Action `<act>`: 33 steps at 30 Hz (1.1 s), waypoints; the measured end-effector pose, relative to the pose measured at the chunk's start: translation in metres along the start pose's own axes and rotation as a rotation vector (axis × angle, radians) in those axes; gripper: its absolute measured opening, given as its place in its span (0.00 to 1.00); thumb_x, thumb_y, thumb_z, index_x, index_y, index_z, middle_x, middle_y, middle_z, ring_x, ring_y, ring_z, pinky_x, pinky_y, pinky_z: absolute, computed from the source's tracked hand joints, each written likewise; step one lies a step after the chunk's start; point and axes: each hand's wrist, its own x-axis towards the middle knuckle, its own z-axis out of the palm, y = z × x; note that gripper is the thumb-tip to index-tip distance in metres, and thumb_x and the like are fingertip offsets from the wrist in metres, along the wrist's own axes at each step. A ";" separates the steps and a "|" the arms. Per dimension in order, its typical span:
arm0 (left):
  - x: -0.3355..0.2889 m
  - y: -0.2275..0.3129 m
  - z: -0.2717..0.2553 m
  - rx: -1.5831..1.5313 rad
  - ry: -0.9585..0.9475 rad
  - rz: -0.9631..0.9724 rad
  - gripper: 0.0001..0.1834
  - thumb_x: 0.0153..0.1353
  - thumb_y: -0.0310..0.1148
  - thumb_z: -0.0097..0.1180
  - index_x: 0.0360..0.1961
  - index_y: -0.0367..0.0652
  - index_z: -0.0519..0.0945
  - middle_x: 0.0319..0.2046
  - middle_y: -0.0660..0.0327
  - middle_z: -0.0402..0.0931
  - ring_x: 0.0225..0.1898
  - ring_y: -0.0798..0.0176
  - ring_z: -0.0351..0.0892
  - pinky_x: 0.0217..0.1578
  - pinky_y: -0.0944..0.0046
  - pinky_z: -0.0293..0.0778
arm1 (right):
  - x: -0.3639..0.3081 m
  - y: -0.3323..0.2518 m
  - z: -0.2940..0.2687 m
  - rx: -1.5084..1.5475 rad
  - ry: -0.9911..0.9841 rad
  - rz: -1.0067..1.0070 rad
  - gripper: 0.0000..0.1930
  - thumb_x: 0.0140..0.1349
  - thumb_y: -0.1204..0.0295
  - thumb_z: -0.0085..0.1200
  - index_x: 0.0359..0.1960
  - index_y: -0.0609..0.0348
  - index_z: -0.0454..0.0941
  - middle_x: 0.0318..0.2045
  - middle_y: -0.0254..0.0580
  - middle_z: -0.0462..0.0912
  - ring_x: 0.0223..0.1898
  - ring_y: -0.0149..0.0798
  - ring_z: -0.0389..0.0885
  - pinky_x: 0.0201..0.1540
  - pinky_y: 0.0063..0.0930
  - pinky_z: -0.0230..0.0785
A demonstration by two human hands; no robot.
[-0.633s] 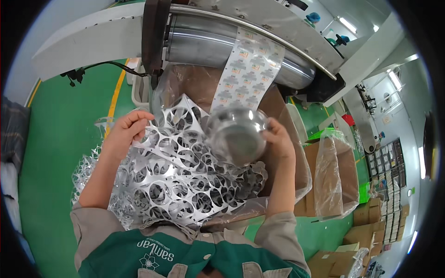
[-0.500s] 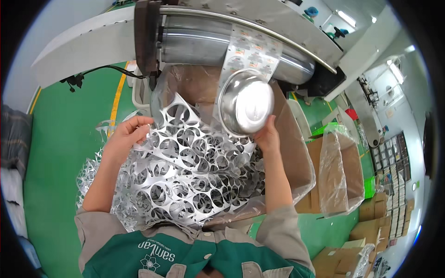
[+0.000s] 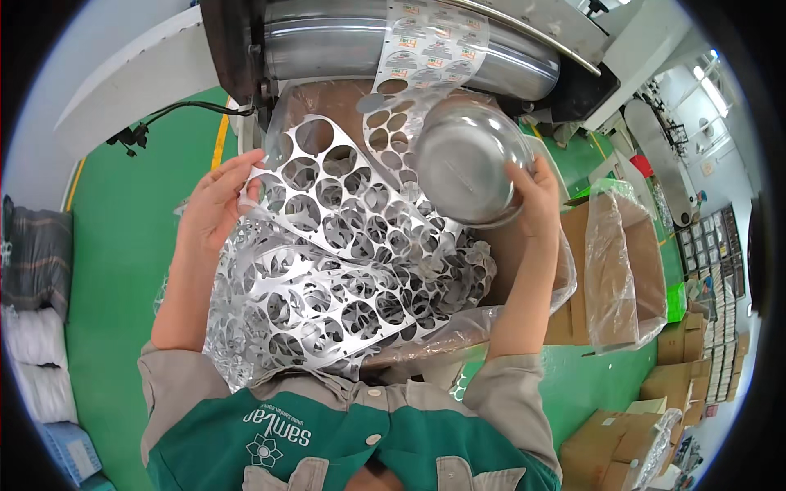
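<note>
My left hand [image 3: 219, 192] pinches the edge of a silver punched foil sheet [image 3: 319, 167], a web of round holes lying over a heap of similar scrap [image 3: 327, 327]. On the other side, my right hand [image 3: 539, 196] grips the rim of a shiny round metal bowl [image 3: 463, 168], tilted above the heap. The bowl looks slightly blurred, and it covers part of a printed foil strip [image 3: 434, 45] hanging from a metal roller [image 3: 327, 49]. Beside the strip's punched lower part is a small grey disc [image 3: 371, 103].
A cardboard box [image 3: 344, 98] with a clear plastic liner holds the scrap below the roller. Another lined carton [image 3: 626, 270] stands to the right. A black cable [image 3: 188, 106] hangs at the left above the green floor [image 3: 123, 245]. More cartons [image 3: 606, 446] sit lower right.
My right hand has moved right with the bowl, which has turned. My left hand has shifted up slightly with the foil edge. More of the strip's punched part now shows. The view has shifted.
</note>
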 end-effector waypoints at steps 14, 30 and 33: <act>-0.042 0.051 0.003 0.521 -0.157 0.446 0.15 0.63 0.40 0.49 0.34 0.36 0.77 0.16 0.73 0.61 0.17 0.80 0.52 0.18 0.77 0.46 | 0.018 0.088 -0.009 -0.780 -0.332 0.023 0.24 0.46 0.56 0.62 0.36 0.65 0.75 0.35 0.50 0.80 0.37 0.41 0.79 0.39 0.33 0.70; -0.110 0.150 -0.156 0.715 0.553 0.715 0.14 0.60 0.40 0.51 0.33 0.38 0.75 0.26 0.65 0.67 0.28 0.68 0.66 0.30 0.69 0.63 | 0.009 0.156 0.014 -1.109 -0.392 0.154 0.33 0.43 0.52 0.62 0.45 0.65 0.70 0.42 0.58 0.78 0.45 0.53 0.77 0.46 0.41 0.69; -0.110 0.142 -0.227 1.448 0.723 0.379 0.17 0.58 0.36 0.54 0.46 0.39 0.77 0.39 0.61 0.74 0.41 0.63 0.74 0.42 0.66 0.68 | 0.009 0.178 0.021 -1.268 -0.460 0.081 0.29 0.44 0.57 0.61 0.45 0.61 0.70 0.42 0.54 0.78 0.46 0.52 0.76 0.47 0.43 0.69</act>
